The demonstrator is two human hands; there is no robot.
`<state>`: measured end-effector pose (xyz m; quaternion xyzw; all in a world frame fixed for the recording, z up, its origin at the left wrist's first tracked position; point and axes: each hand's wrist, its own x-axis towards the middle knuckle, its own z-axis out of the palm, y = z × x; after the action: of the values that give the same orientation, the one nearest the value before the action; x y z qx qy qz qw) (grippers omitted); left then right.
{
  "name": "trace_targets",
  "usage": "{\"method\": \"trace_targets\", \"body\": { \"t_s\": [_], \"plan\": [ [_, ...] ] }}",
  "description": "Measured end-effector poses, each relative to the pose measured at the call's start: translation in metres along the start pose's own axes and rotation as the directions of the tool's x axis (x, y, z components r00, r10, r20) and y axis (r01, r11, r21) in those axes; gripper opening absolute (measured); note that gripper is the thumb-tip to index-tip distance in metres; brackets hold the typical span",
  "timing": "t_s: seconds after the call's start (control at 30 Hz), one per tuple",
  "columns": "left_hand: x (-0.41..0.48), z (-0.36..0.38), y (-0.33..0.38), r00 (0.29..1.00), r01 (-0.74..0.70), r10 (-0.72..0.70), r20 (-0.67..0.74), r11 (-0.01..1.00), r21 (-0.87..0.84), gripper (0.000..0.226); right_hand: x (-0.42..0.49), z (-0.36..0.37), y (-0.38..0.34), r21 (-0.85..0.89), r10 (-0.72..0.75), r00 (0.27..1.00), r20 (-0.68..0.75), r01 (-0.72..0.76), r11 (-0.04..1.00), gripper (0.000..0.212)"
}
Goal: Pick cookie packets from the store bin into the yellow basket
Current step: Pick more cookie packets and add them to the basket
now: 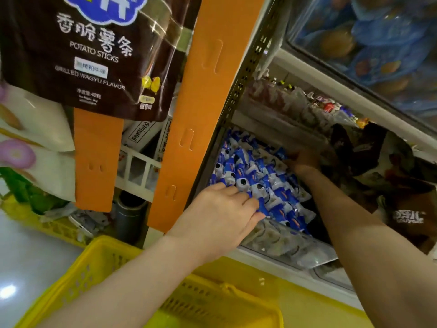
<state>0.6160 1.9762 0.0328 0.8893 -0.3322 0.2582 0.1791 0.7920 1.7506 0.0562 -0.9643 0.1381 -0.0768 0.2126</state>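
Note:
A clear store bin (pixel 279 242) on a low shelf holds a heap of small blue-and-white cookie packets (pixel 257 176). My left hand (pixel 222 214) lies palm down on the near part of the heap, its fingertips curled onto packets at the front. My right hand (pixel 302 159) reaches deep to the far side of the heap, fingers buried among the packets; its grip is hard to make out. The yellow basket (pixel 99 263) stands on the floor below my left forearm, its inside mostly hidden by the arm.
An orange shelf upright (pixel 201 110) rises left of the bin. A brown potato sticks bag (pixel 94 55) hangs top left. Dark snack bags (pixel 406 209) fill the neighbouring bin on the right. A second yellow basket (pixel 42 221) sits on the floor at left.

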Motion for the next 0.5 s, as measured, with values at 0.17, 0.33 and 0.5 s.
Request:
{"method": "trace_targets", "body": {
  "t_s": [0.17,0.33,0.5],
  "plan": [
    [0.001,-0.001,0.001,0.999,0.005,-0.006,0.036,1.0,0.014,0.045,-0.005,0.006,-0.003,0.12,0.064,0.997,0.036,-0.068,0.991,0.028],
    [0.0,-0.008,0.006,0.997,0.033,-0.036,0.064,0.998,0.044,0.047,-0.032,-0.007,-0.015,0.083,-0.027,0.998,-0.06,0.032,0.996,0.034],
    [0.0,-0.021,0.019,0.971,0.236,-0.23,0.058,0.962,-0.14,0.035,-0.101,-0.035,-0.035,0.22,-0.231,0.962,-0.145,0.259,0.941,0.033]
  ]
}}
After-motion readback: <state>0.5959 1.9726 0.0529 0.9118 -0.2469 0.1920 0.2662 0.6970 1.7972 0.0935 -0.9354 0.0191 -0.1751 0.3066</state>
